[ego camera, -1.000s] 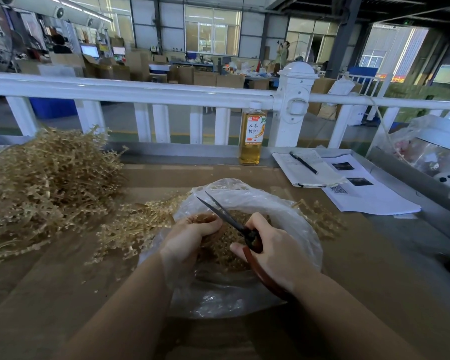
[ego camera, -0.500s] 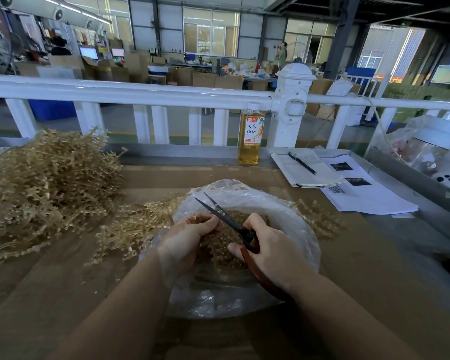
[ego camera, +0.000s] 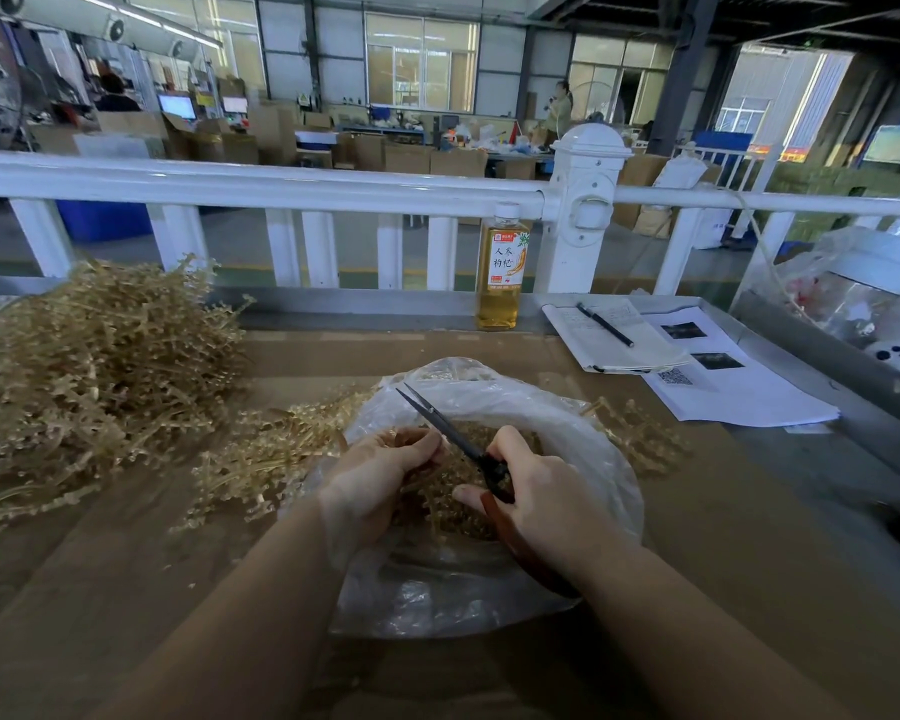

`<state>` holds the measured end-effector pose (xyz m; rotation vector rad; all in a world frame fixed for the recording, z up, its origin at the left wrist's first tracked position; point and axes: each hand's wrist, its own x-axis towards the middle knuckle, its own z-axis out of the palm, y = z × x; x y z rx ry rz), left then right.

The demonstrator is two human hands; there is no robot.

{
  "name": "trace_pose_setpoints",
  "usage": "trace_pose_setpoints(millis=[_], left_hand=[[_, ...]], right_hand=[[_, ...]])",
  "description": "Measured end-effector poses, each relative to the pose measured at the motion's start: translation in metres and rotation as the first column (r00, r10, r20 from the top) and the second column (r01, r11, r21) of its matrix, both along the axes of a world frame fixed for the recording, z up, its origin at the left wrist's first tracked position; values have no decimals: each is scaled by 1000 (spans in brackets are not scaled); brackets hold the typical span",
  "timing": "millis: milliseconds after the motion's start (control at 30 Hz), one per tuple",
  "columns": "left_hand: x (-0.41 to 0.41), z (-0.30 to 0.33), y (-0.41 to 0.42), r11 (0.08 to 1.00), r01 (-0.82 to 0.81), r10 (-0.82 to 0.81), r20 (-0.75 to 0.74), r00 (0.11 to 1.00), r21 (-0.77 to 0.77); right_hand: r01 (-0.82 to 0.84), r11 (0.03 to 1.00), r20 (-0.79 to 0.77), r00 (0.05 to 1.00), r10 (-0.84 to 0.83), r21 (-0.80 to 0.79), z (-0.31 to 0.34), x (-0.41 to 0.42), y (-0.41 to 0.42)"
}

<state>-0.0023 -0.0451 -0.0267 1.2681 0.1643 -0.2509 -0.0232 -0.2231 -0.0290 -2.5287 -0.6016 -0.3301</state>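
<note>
Two hands work inside one clear plastic bag (ego camera: 489, 589) lying near the middle of the desk (ego camera: 749, 537), closer to its near edge. The left hand (ego camera: 380, 475) pinches a golden sprig (ego camera: 417, 483) over the cuttings in the bag. The right hand (ego camera: 536, 496) grips the red-brown handles of one pair of scissors (ego camera: 440, 420), whose blades look closed and point toward the far left. Three lots of golden sprigs lie outside the bag: a large heap (ego camera: 89, 366) at the left edge, a smaller pile (ego camera: 276, 454) touching the bag's left side, and a thin scatter (ego camera: 640, 433) on its right. At the far edge stands one bottle (ego camera: 502, 267). Toward the far right corner lie one notebook (ego camera: 614, 340) with one pen (ego camera: 605, 324) on it, and printed sheets (ego camera: 739, 392).
</note>
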Motion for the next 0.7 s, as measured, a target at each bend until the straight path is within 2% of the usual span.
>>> trace_pose_setpoints(millis=[567, 700], left_hand=[[2, 0, -3, 993, -39, 43, -31, 999, 109], [-1, 4, -3, 986, -47, 53, -31, 998, 159]], right_hand=[[15, 1000, -22, 1000, -15, 6, -2, 2, -2], [29, 997, -30, 999, -27, 68, 5, -3, -2]])
